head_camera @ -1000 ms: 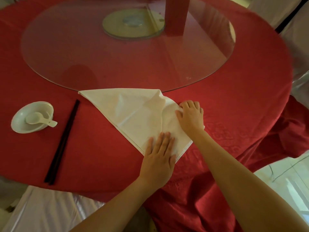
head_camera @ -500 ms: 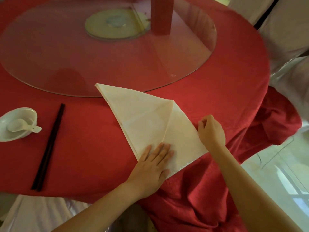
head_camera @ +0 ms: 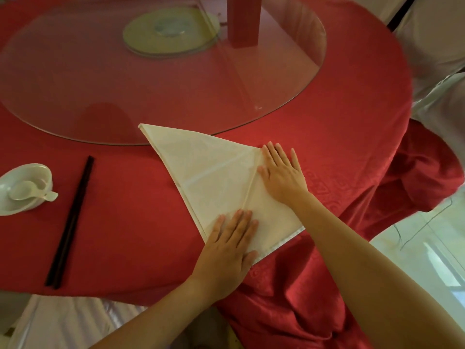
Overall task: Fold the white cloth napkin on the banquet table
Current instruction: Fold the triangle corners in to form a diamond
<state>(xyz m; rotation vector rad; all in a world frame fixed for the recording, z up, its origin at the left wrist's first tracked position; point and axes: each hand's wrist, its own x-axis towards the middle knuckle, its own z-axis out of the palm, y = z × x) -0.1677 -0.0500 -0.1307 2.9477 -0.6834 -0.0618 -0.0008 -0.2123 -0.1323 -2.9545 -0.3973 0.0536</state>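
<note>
The white cloth napkin (head_camera: 208, 172) lies flat on the red tablecloth (head_camera: 130, 222) near the table's front edge. It is folded into a pointed shape, with its tip toward the glass turntable and one flap folded over on the right. My left hand (head_camera: 230, 245) presses flat on the near corner, fingers spread. My right hand (head_camera: 281, 172) lies flat on the right flap, palm down, beside the fold line.
A glass turntable (head_camera: 100, 79) covers the table's middle, with a red box (head_camera: 242, 20) standing on it. Black chopsticks (head_camera: 71, 220) and a white bowl with a spoon (head_camera: 24, 188) sit to the left. The tablecloth bunches over the right edge. White-covered chairs stand around.
My right hand moved from the napkin's right corner onto the folded flap and flattened out. The flap now lies smooth. My left hand stayed on the near corner.
</note>
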